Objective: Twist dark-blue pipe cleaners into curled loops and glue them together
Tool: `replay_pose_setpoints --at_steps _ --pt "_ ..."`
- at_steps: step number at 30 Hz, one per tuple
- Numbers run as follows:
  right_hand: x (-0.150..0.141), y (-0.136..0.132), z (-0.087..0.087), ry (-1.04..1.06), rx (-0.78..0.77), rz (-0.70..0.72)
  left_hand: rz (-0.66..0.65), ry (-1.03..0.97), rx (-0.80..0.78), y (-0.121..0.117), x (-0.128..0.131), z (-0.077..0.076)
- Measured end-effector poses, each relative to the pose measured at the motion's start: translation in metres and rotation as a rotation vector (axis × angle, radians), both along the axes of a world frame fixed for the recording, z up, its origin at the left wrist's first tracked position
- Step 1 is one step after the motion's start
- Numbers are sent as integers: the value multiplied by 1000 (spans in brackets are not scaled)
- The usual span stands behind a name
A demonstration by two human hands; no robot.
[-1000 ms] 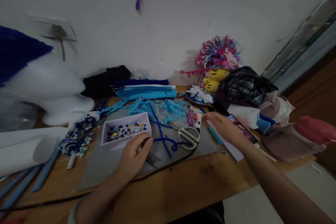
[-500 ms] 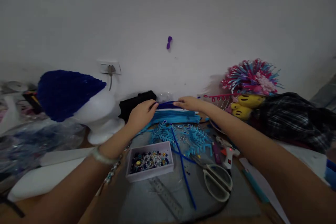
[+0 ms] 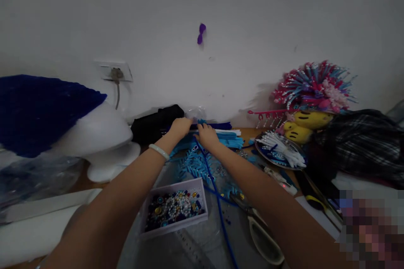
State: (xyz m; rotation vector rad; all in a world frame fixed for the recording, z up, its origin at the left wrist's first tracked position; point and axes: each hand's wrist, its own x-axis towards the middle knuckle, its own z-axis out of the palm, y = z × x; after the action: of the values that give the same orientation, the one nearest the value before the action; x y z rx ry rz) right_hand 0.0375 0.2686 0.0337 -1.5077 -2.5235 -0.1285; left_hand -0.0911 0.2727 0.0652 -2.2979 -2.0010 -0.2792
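Both my hands reach to the bundles of pipe cleaners at the back of the table. My left hand is closed at the dark blue pipe cleaners, its fingertips partly hidden. Right beside it, my right hand has its fingers bent down onto the same bundle. Under the right hand lie light blue pipe cleaners and white ones. Nearer to me are light blue branch-shaped pieces with gems, a long blue pipe cleaner and a white box of beads.
Scissors and a ruler lie in front. A plate of white stems and a glue gun sit to the right. A white foam head wearing a blue cap stands left. A black cloth bundle lies behind.
My hands have come together; the right has moved left along the dark blue bundle, now beside the left. The view has shifted, uncovering the plate of white stems.
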Motion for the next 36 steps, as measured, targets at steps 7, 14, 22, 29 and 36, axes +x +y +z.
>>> replay_pose_setpoints --at_steps 7,14,22,29,36 --pt "0 -5 -23 34 0 -14 81 -269 94 11 -2 19" --pt "8 1 -16 129 -89 -4 81 -1276 632 -9 0 93" --pt "56 -108 36 339 258 453 -221 -667 211 -109 60 79" --pt "107 -198 4 424 387 361 -363 -691 -164 -181 93 7" --pt "140 -210 -19 193 376 288 -403 -704 -293 -216 89 -38"
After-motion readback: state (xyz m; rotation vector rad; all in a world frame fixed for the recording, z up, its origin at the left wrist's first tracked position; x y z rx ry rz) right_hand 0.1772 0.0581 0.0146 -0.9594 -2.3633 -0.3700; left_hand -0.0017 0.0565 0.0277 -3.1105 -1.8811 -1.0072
